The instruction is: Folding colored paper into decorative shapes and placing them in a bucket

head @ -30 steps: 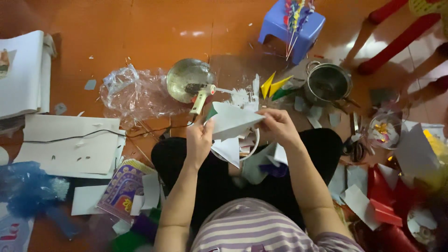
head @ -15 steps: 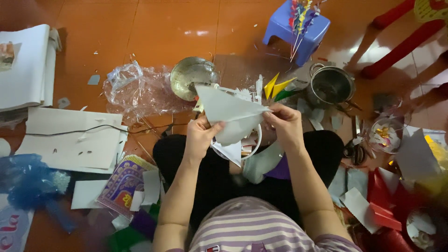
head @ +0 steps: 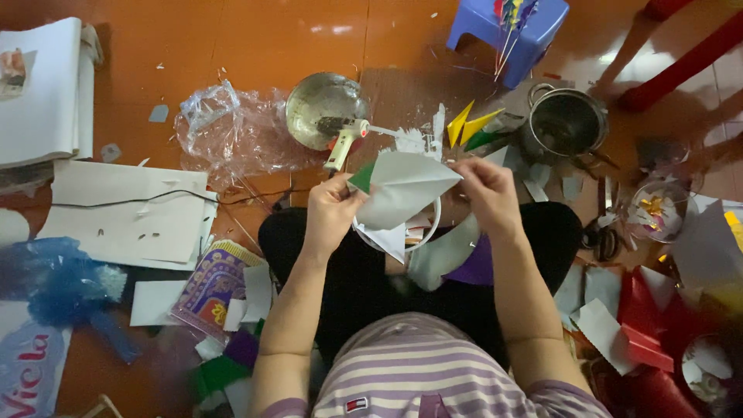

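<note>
1. Both forearms reach forward over the lap: the left hand pinches the left corner of a folded white paper piece, and the right hand grips its right tip, held up between them.
2. Left of the left hand lies a purple patterned packet on the floor.
3. Just beyond the left hand, a glue gun rests on a metal bowl.
4. Beyond the right hand stands an empty-looking steel pot.
</note>
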